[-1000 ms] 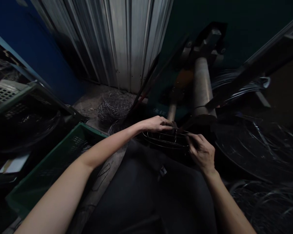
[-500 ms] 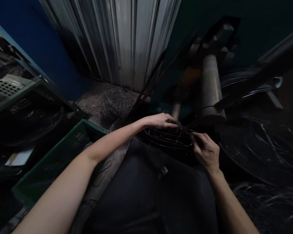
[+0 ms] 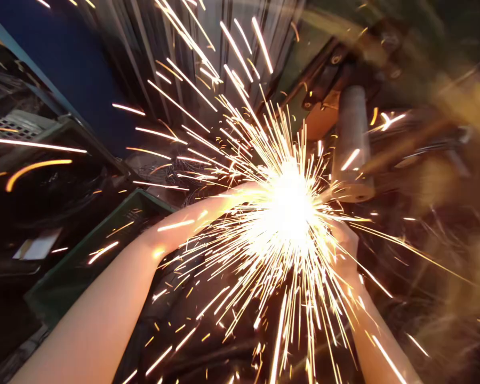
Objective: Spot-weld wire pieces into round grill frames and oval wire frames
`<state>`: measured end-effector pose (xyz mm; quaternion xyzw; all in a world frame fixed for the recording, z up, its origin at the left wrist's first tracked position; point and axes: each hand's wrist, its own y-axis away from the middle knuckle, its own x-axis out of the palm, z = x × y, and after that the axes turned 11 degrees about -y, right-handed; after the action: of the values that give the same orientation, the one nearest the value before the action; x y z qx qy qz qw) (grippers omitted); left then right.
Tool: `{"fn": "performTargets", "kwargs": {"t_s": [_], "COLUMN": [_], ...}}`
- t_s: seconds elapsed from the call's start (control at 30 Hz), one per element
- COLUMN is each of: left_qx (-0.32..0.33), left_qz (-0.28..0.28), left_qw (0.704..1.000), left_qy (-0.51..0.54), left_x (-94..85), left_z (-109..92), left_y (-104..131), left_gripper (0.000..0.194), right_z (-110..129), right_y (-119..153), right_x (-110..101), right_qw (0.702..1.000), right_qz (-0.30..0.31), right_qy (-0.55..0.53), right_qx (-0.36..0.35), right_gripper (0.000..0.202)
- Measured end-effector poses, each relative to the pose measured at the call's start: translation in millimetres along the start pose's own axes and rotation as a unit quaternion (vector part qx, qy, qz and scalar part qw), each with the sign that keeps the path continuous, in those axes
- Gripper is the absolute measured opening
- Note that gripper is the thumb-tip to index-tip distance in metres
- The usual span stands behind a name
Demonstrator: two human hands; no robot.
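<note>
From where I stand, a great burst of sparks (image 3: 292,200) has gone up between the person's two bare hands, so take its white core as the middle of the clock. The left hand (image 3: 248,191) reaches in from nine o'clock, its fingers lost in the glare; the right hand (image 3: 345,242) sits at four, partly veiled by streaks. I can't tell how far either grip is open or what it has hold of. The piece being worked must be somewhere in that white core, I'd judge, but I can't make it out. At half past one stands a thick metal bar (image 3: 352,138), and off toward half past eight lies a green crate (image 3: 70,277) with a white card (image 3: 36,245) beyond it.

What worries me is the bare skin: streaks cross the left forearm (image 3: 104,288), and a burn could make the person flinch and knock the piece askew. Glare this strong could hide where the fingertips are, so one might stray onto something hot. Sparks also fly down toward six o'clock, and if the lower ones meet loose cloth they could leave it smouldering
</note>
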<state>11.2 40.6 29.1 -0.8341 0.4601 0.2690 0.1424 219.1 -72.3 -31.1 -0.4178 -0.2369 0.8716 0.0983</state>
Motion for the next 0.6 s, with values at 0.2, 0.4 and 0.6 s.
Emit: {"fn": "performTargets", "kwargs": {"t_s": [0.2, 0.4, 0.6], "left_qx": [-0.027, -0.051, -0.045], "left_qz": [0.043, 0.051, 0.054], "left_qw": [0.998, 0.997, 0.997], "left_qy": [-0.040, 0.007, -0.037], "left_x": [2.7, 8.7, 6.7], "left_z": [-1.0, 1.0, -0.1], "left_y": [1.9, 6.4, 2.8], "left_gripper": [0.030, 0.037, 0.036], "right_z": [5.8, 7.9, 1.9], "right_y": [-4.9, -6.6, -5.1], "right_x": [-7.2, -17.0, -12.6], "right_qw": [1.000, 0.999, 1.000], "right_qz": [0.013, 0.040, 0.030], "right_qy": [0.008, 0.003, 0.000], "right_qx": [-0.001, 0.011, 0.002], "right_gripper": [0.027, 0.027, 0.029]}}
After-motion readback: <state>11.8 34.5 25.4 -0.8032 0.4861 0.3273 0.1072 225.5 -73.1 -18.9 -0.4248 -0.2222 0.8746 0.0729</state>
